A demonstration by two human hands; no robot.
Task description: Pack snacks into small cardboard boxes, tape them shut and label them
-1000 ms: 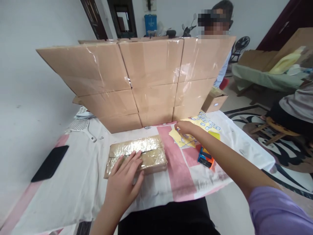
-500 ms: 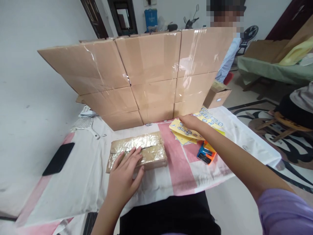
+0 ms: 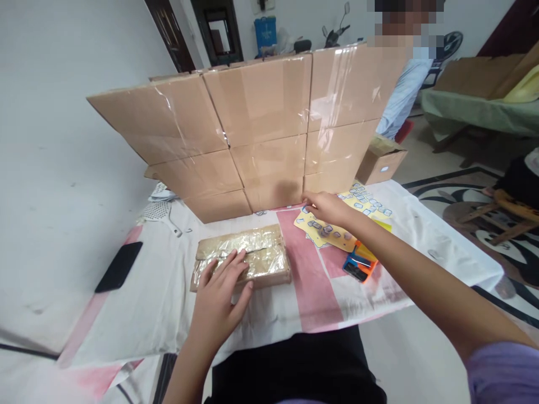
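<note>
Work at a cloth-covered table, seen from where I stand in the room. The left hand (image 3: 221,297) lies palm down on the near left part of a taped cardboard box (image 3: 269,264); its fingers are loosely spread, the thumb held apart, and it rests on the box without gripping it. The right hand (image 3: 328,210) reaches to the far right, over yellow sheets (image 3: 309,224) printed with blue-outlined shapes; its fingers are bent together at the sheets' far left corner, and I cannot tell whether they pinch the paper. The taped box lies flat, left of the sheets and apart from them; a blue and orange object (image 3: 357,266) with dark panels sits just on the near side of the sheets, partly behind the right forearm. A tall cardboard partition (image 3: 269,112), its sections joined by clear tape, stands along the far side; a smaller carton (image 3: 381,163) stands at its right end. On the left lie a white perforated utensil (image 3: 158,212) and, nearer, a flat black object (image 3: 120,266); beyond the partition, on the right, shows another person's pale blue sleeve (image 3: 402,92).
</note>
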